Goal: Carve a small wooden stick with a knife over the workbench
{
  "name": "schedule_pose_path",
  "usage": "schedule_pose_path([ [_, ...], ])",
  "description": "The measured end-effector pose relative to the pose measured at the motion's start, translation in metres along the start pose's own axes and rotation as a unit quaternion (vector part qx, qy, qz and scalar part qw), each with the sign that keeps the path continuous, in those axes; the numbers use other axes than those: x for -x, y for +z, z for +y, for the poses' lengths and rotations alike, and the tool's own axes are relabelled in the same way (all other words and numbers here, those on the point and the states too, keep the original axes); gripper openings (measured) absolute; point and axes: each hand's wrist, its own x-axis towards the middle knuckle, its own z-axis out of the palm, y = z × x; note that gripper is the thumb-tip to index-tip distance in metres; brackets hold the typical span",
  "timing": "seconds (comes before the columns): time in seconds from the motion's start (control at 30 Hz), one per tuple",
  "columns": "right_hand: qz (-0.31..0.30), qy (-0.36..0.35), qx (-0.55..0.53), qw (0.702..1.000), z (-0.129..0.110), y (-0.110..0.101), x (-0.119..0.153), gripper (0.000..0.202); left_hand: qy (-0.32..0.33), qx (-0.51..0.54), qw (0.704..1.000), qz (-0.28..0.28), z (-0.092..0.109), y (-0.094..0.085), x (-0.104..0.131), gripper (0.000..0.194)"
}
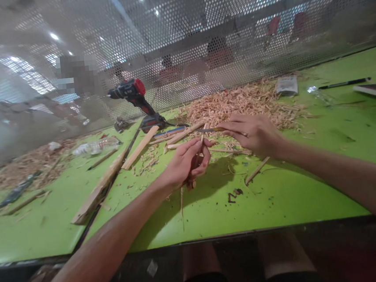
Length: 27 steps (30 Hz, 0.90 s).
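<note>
Well, the left hand [191, 159] pinches a thin wooden stick [202, 137] — the right hand [255, 135], close by, grips a knife [208, 130], blade at the stick's upper end.

thin pale stick [203, 138], tilted, in left hand [190, 159] | knife [211, 130], blade near its tip

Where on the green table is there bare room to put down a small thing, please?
Mostly bare: the green tabletop between the right forearm and the front edge, and left of the long wood piece near that edge. Crowded: around the drill, wood strips and shavings heap.
</note>
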Motion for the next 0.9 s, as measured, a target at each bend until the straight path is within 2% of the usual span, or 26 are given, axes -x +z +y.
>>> schedule_pose_path([
  [0.9, -0.012, 0.002, 0.009, 1.0, 0.007, 0.0004, 0.0007, 0.032, -0.013, -0.001, 1.0, 0.013, 0.0011, 0.0009, -0.0001, 0.019],
])
